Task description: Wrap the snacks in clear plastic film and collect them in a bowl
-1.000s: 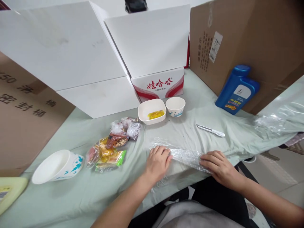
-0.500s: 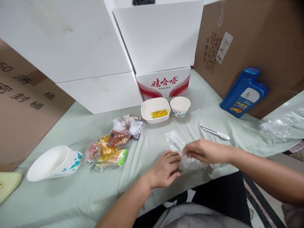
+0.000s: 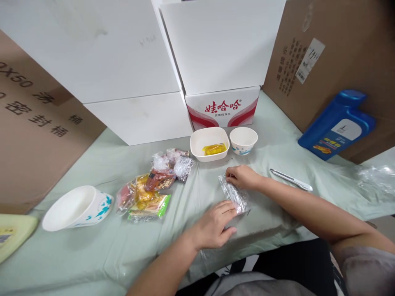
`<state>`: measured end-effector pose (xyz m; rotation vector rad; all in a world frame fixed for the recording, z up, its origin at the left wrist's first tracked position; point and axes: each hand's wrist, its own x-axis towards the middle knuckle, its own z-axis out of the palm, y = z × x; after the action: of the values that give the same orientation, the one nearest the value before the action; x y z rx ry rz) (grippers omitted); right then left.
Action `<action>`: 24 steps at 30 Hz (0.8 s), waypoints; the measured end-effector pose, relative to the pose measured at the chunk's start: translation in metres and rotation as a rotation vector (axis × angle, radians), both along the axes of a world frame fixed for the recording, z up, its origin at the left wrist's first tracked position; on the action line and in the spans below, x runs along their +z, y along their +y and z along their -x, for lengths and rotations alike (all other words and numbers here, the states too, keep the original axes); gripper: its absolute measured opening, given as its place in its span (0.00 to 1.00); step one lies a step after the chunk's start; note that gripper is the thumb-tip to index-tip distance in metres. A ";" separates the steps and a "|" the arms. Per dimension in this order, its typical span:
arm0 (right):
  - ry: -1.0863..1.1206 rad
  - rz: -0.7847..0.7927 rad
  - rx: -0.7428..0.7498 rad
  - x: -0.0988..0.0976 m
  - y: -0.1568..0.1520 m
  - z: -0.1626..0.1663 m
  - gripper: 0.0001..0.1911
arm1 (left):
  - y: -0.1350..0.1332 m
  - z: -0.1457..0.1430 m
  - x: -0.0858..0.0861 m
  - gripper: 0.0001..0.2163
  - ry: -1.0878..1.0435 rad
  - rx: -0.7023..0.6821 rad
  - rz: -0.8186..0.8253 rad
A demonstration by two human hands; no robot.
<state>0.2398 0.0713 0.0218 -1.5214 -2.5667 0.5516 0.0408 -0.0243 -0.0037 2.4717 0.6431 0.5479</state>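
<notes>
A crumpled clear plastic bag [image 3: 235, 196] lies flattened on the green cloth in front of me. My left hand [image 3: 215, 226] rests on its near end, fingers stretched out and thumb apart. At the far end, my right hand [image 3: 244, 177] is closed with its fingers on the plastic; the fingertips are partly hidden. Just beyond stand a square white bowl [image 3: 195, 144] with a yellow wrapped packet [image 3: 214, 149] inside and a small round paper bowl [image 3: 243, 137]. A white pen-like tool [image 3: 290, 179] lies right of my right forearm.
Several wrapped snack packets [image 3: 151, 189] lie in a pile to the left, beside a larger paper bowl [image 3: 77, 207]. White boxes [image 3: 222, 107] and brown cartons [image 3: 311, 82] stand behind. A blue bottle [image 3: 338, 125] leans at right; a pale yellow container [image 3: 18, 234] lies far left.
My right hand has moved away from me to the far end of the plastic bag, which now lies flatter and more gathered. My left hand stays at the near end. The view has shifted slightly.
</notes>
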 end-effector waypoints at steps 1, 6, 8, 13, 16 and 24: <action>-0.014 -0.020 -0.016 -0.003 -0.001 0.001 0.08 | -0.001 0.000 -0.001 0.17 -0.026 0.035 -0.011; -0.084 -0.100 -0.061 -0.013 -0.006 0.009 0.11 | -0.003 -0.002 -0.008 0.13 -0.218 0.364 -0.170; -0.107 -0.118 -0.064 -0.015 -0.009 0.011 0.12 | -0.002 -0.003 -0.010 0.18 -0.210 0.418 -0.264; -0.117 -0.209 -0.108 -0.003 -0.004 -0.001 0.14 | 0.002 -0.006 -0.009 0.15 0.023 0.270 -0.258; 0.031 -0.399 -0.183 0.015 -0.004 -0.020 0.13 | 0.004 -0.006 -0.008 0.12 0.060 0.272 -0.205; 0.163 -0.362 0.398 -0.018 -0.090 -0.034 0.19 | 0.002 -0.005 -0.007 0.12 0.055 0.304 -0.210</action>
<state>0.2740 -0.0186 0.0042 -0.8254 -2.6609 0.2111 0.0461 -0.0222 -0.0110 2.6067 1.0418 0.6942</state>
